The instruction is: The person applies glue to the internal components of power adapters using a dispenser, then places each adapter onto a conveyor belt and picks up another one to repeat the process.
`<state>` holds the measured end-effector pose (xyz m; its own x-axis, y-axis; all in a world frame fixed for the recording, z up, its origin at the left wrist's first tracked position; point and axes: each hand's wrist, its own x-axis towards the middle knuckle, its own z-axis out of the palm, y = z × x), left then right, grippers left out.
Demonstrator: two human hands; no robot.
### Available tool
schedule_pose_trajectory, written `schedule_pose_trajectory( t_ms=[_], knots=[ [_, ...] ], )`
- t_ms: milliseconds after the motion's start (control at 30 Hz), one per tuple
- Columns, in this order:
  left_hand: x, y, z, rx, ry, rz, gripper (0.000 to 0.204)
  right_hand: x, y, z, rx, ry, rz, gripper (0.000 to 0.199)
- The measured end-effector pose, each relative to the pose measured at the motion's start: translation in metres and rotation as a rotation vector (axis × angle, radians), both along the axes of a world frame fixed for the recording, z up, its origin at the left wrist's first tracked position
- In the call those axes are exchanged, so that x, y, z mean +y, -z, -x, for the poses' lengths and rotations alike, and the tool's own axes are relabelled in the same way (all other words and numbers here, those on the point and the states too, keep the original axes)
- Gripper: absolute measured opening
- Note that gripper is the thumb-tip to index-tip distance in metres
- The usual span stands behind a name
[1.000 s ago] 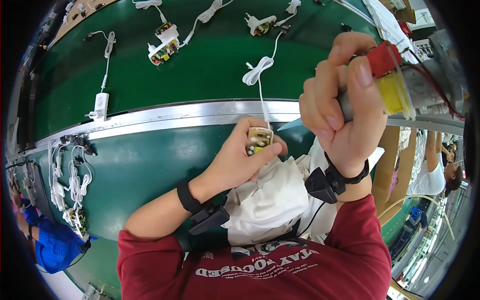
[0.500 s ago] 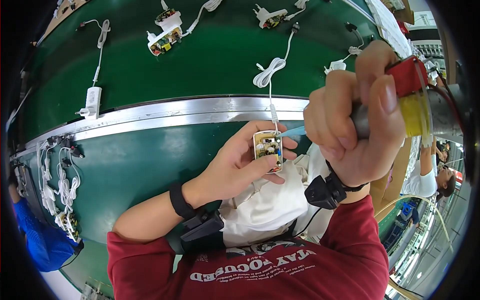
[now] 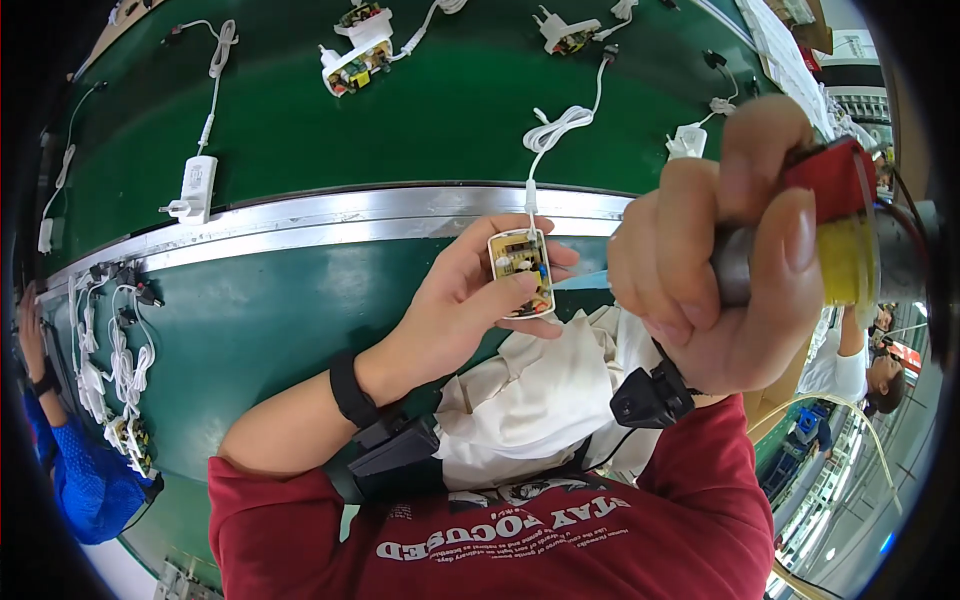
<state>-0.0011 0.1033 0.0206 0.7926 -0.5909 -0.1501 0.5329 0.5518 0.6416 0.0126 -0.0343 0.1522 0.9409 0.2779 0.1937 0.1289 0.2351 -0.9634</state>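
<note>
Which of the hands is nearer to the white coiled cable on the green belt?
Left. The left hand sits just below the white coiled cable, holding the charger board wired to it; the right hand is farther right.

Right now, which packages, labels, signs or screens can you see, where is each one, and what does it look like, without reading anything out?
Shirt print: white block lettering in curved rows across the chest of the red shirt, bottom centre.
Tool bands: red band over yellow band round the tool in the right hand, far right; plain colour, any print too blurred to tell.
No packages or screens show; the left hand holds an open white charger, unlabelled.
</note>
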Motion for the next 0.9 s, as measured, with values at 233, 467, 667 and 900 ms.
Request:
schedule_pose_trajectory(
  t_ms=[233, 467, 667, 900],
  knots=[
    [0.013, 0.001, -0.007, 0.022, -0.028, 0.042, 0.036, 0.01, 0.005, -0.01, -0.028, -0.162, -0.01, 0.026],
    [0.024, -0.002, -0.009, 0.04, -0.039, 0.078, 0.036, 0.013, 0.006, -0.016, -0.09, -0.312, -0.019, 0.026],
    [0.032, -0.006, -0.008, 0.043, -0.058, 0.101, 0.036, 0.017, 0.007, -0.015, -0.126, -0.267, 0.044, 0.027],
    [0.041, -0.004, -0.01, 0.096, -0.03, 0.172, 0.037, 0.025, 0.01, -0.015, -0.178, -0.22, 0.116, 0.028]
  ],
)
